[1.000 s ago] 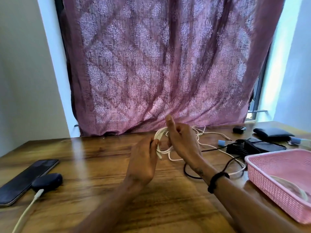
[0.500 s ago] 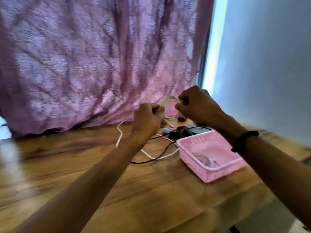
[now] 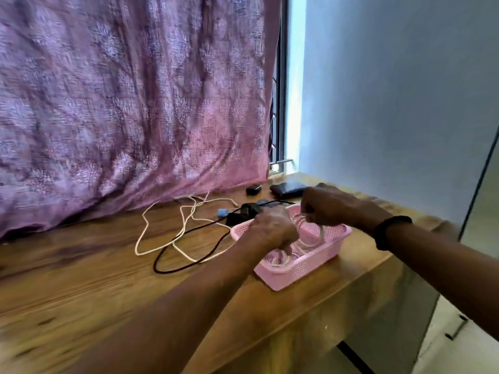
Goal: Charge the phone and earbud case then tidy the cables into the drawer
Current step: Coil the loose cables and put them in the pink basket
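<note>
Both hands are over a pink perforated basket (image 3: pixel 302 268) near the table's right edge. My right hand (image 3: pixel 326 206) grips the top of a coiled white cable (image 3: pixel 320 233) that hangs into the basket. My left hand (image 3: pixel 272 228) has its fingers curled down on the coil's lower loops inside the basket. Another white coil (image 3: pixel 278 261) lies on the basket floor. Left of the basket a loose white cable (image 3: pixel 162 228) and a black cable (image 3: pixel 183 255) sprawl on the wooden table (image 3: pixel 108 287). Phone and earbud case are out of view.
Behind the basket sit a black charger block (image 3: pixel 243 213), a small blue plug (image 3: pixel 222 212), a small black case (image 3: pixel 253 189) and a black wallet (image 3: pixel 287 189). A purple curtain (image 3: pixel 135 103) hangs at the back. The table edge drops off at the right.
The view swung right, leaving the phone behind. Both hands carried the coiled white cable from above the table down into the pink basket.
</note>
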`<state>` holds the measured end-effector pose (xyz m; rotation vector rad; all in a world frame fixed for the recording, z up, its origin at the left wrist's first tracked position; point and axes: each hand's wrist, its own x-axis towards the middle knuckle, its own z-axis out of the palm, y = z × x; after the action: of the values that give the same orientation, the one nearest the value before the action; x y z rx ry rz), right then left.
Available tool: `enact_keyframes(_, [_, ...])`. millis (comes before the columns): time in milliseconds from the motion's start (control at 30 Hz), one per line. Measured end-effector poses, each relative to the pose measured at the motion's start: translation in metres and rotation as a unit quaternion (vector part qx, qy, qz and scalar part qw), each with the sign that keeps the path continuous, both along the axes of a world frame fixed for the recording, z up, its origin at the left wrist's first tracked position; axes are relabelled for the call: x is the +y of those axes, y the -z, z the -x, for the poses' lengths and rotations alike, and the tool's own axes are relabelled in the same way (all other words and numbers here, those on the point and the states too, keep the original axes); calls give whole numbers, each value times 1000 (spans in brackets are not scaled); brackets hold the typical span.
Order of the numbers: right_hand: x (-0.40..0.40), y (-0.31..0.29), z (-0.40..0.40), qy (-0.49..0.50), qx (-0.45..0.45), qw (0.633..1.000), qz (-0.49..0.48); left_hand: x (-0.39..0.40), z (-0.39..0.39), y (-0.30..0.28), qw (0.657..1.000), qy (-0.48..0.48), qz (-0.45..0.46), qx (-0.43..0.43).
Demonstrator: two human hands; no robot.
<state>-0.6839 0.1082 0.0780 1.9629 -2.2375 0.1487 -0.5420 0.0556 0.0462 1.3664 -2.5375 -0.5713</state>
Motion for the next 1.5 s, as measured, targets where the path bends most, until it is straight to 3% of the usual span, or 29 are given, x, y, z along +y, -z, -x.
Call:
enact_keyframes(167, [0,13,-15,-43,162,986,16,6,-2,-1,996,-19,91,-13])
enact_keyframes(233, [1,14,-18,-57,184,981,6,4,-4,1,994,-13,108,3])
enact_keyframes(400, [0,21,-11,-91,88,992,-17,-4,-13,7,992,5,86,90])
enact_keyframes(767, [6,-5,-9,-78,57,995,5,-6,-63,-5,968,58,156,186])
enact_keyframes(1000, [-4,-8,-42,-122,22,990,64,-36,-136,3,932,-65,244,261])
enact_keyframes(1100, [-24,-7,-68,-164,13,983,85,-64,-185,22,928,-160,238,237])
enact_keyframes(1233, [-56,-5,-115,-201,2,975,92,-84,-237,58,947,-231,218,47])
enact_keyframes(1300, [-77,2,-142,-209,-23,975,77,-82,-250,66,950,-229,211,26])
enact_keyframes(1433, [-106,27,-203,-185,-107,975,61,-91,-263,72,941,-194,260,100])
enact_keyframes(1500, [-117,46,-238,-161,-244,955,46,-99,-270,76,920,-183,270,216])
